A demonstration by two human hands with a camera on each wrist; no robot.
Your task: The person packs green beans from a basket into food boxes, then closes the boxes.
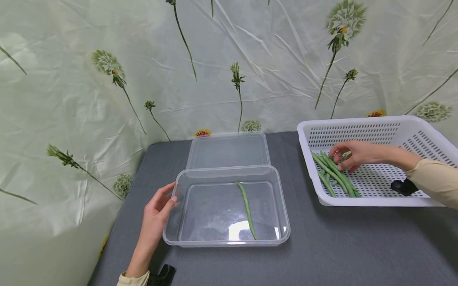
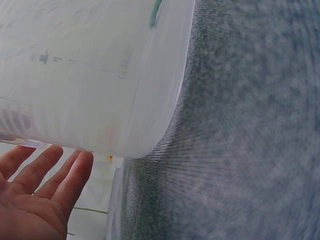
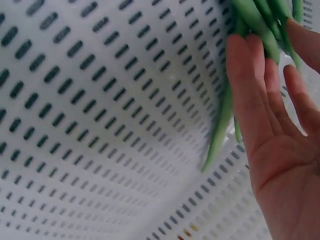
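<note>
My left hand point(image 1: 157, 210) is at the left side of a clear plastic food container point(image 1: 222, 243). Its nearly straight fingers point(image 2: 75, 180) touch the outer wall, with the thumb at the rim. One green bean point(image 1: 247, 210) lies lengthwise inside, right of centre. Over at the right, my right hand point(image 1: 361, 155) reaches into a white perforated basket point(image 1: 379, 201). There its fingers and thumb stand apart, fingertips right at a small heap of green beans point(image 1: 332, 172). The right wrist view shows several beans point(image 3: 255, 17) by those fingertips.
A clear flat lid point(image 1: 229, 151) lies behind the container on the grey tablecloth point(image 1: 229, 266). Behind the table hangs a pale flower-print sheet point(image 1: 214, 99). The basket's raised walls surround the right hand and the beans.
</note>
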